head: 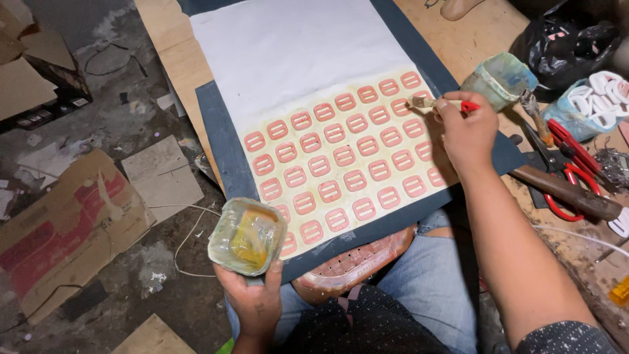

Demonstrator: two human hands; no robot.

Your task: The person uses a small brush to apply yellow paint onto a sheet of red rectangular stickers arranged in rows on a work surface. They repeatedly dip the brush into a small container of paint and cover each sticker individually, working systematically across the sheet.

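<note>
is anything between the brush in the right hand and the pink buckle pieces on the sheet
Nothing visible. The right hand holds the small red-handled brush with its tip right at the top-right rows of pink slotted buckle pieces on the glue-stained white sheet.

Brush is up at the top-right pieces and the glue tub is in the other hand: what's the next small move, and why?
Probably stroke the brush in the right hand over the top-right pink buckle pieces; its tip sits at them, while the left hand holds the glue tub off the sheet's near edge.

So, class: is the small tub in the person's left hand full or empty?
Partly filled, not empty. The tub in the left hand is open-topped, and yellowish liquid shows pooled inside. Its depth cannot be told.
</note>
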